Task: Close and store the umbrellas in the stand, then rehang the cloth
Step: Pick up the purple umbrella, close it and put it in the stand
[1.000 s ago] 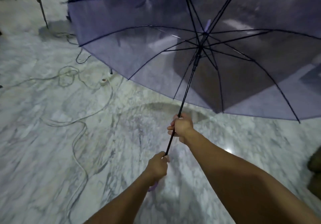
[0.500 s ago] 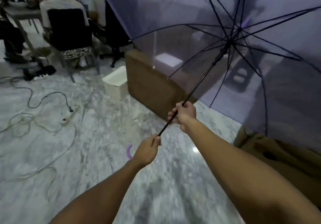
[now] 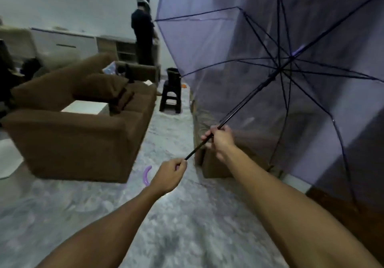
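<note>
An open, see-through purple umbrella (image 3: 259, 45) fills the upper right, its black ribs spread from a hub. Its black shaft (image 3: 245, 103) slants down to the left. My right hand (image 3: 220, 138) grips the shaft partway down. My left hand (image 3: 169, 176) grips the shaft's lower end, where the curved purple handle (image 3: 147, 175) hooks out to its left. No umbrella stand or cloth is plainly in view.
A brown sofa (image 3: 79, 134) stands at left, a second brown seat (image 3: 218, 163) sits behind the umbrella. A black stool (image 3: 171, 99) with a dark bin stands in the aisle. A person in black (image 3: 143, 37) stands by a white sideboard (image 3: 66, 43). Marble floor (image 3: 166, 226) lies below.
My view has swung from the cable-strewn floor up towards the sofas and far wall. The umbrella has tilted to the right; both hands keep their grip on the shaft.
</note>
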